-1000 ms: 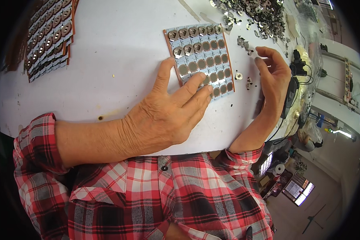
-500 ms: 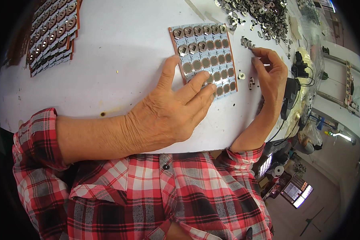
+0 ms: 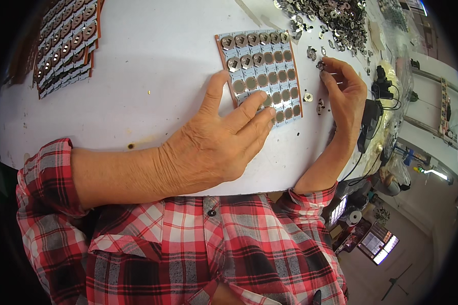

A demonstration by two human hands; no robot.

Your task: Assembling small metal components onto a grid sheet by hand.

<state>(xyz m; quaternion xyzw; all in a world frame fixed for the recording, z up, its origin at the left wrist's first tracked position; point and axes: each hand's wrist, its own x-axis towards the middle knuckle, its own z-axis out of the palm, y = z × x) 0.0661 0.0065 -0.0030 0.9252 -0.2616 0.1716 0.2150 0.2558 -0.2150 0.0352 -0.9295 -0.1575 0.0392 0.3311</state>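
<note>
My left hand [image 3: 213,132] rests with fingers spread on the near left part of a circuit board panel [image 3: 245,51], its thumb along the left edge. The panel carries rows of round pads. Shiny metal battery clips [image 3: 246,61] sit over the far row and the left part of the second row; the pads below are bare. Right of the panel, the thumb and forefinger of my right hand [image 3: 347,89] are closed on a small metal clip [image 3: 320,65], just above the table. Two loose clips [image 3: 311,53] lie beside those fingertips.
A heap of metal clips [image 3: 336,20] spreads at the far right. One loose clip [image 3: 308,96] lies beside the panel's right edge. Stacked panels [image 3: 66,46] with clips stand at the far left. A black adapter and cables [image 3: 370,119] line the right table edge.
The small bunch of clips at my right fingertips has come apart: two lie separate, and one is between thumb and forefinger. My left hand and the panel have hardly moved.
</note>
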